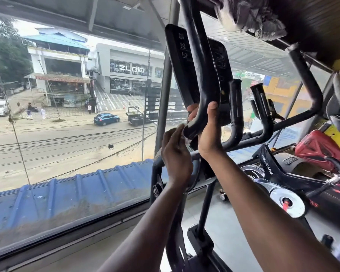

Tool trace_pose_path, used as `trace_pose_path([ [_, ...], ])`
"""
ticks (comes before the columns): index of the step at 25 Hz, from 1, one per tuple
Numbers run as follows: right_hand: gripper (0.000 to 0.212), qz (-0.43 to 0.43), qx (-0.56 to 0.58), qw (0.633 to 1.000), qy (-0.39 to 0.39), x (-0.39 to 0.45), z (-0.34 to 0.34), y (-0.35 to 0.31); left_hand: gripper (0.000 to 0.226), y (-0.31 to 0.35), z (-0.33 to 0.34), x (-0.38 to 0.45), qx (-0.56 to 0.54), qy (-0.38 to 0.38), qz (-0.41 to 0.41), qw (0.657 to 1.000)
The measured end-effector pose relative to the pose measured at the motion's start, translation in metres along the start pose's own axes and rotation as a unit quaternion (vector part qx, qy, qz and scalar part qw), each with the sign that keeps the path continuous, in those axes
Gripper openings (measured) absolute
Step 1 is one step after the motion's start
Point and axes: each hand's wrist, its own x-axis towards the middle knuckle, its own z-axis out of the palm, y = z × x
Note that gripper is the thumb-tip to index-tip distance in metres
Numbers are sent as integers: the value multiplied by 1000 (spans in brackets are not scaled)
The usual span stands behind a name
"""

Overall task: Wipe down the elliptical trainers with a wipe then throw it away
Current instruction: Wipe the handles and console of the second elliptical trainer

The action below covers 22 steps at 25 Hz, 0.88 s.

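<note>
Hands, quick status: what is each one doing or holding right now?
Left hand: closed on the white wipe, pressing it to the lower end of the black handlebar.
Right hand: closed around that same handlebar, steadying it.

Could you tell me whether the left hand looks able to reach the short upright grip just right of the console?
Probably not directly: the right hand and the curved handle it grasps sit between the left hand and that upright grip. The left hand also holds the wipe.

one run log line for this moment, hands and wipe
step: wiping handlebar | left hand: presses wipe on handlebar lower end | right hand: grips handlebar, steadying | disposal: not yet
</note>
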Motion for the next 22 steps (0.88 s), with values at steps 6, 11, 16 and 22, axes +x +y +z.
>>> trace_pose_path([
  [6, 65, -11, 24, 1000, -4, 4, 1, 10, 41, -51, 1, 1, 6, 2, -69, 998],
  [11, 71, -45, 23, 999, 15, 9, 3, 18, 40, -45, 13, -5, -11, 1, -16, 1000],
  [16, 73, -45, 20, 999, 17, 10, 4, 21, 48, -95, 1, 7, 66, -21, -127, 989],
  [22, 69, -41, 8, 999, 15, 8, 5, 20, 47, -107, -2, 5, 73, -35, -162, 983],
])
